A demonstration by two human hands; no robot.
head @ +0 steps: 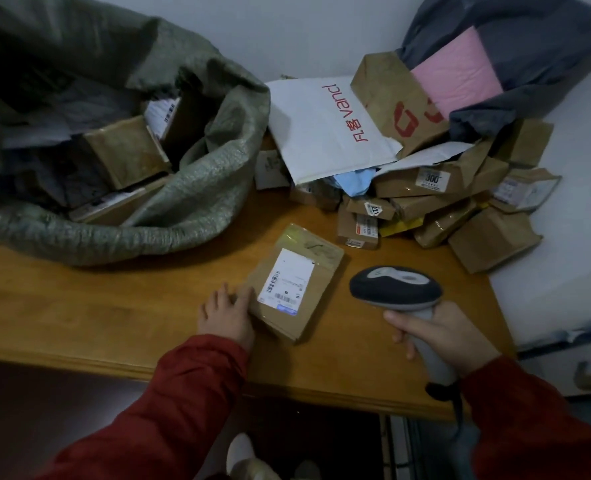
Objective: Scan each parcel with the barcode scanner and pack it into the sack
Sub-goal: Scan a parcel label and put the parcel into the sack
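Steadying a flat brown cardboard parcel point(294, 282) on the wooden counter point(114, 306) with straight left hand point(226, 315) fingers point(218, 299), gripping the grey barcode scanner point(396, 289) in the right hand point(450, 336), green woven sack point(200, 188) part-filled, parcel heap point(443, 202) waiting.

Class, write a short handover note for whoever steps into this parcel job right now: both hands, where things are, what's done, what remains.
Left hand: open, fingers against the left edge of the parcel, which lies label-up on the table.
Right hand: grips the scanner by its handle, head just right of that parcel.
Sack: open, on the table's left.
Done: packed parcels in the sack.
Left: this parcel (scan status unclear), then the pile at the back right.
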